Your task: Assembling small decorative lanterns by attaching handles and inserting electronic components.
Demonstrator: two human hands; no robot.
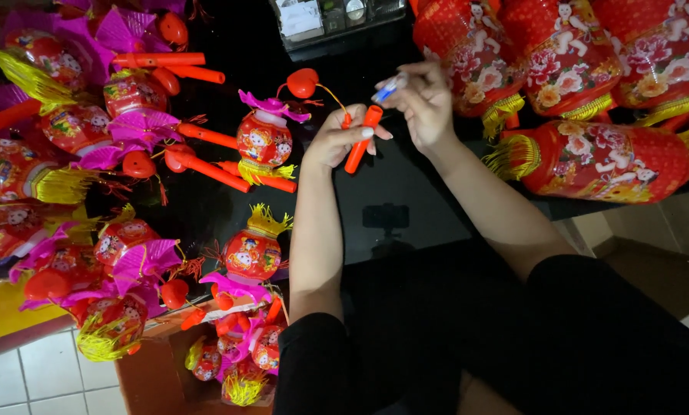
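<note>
bare black tabletop (406,180) open beneath and between both hands, small toy lanterns (264,138) with orange sticks crowding the left, large red paper lanterns (590,157) blocking the right, clear compartment box (321,19) closing the far edge
</note>
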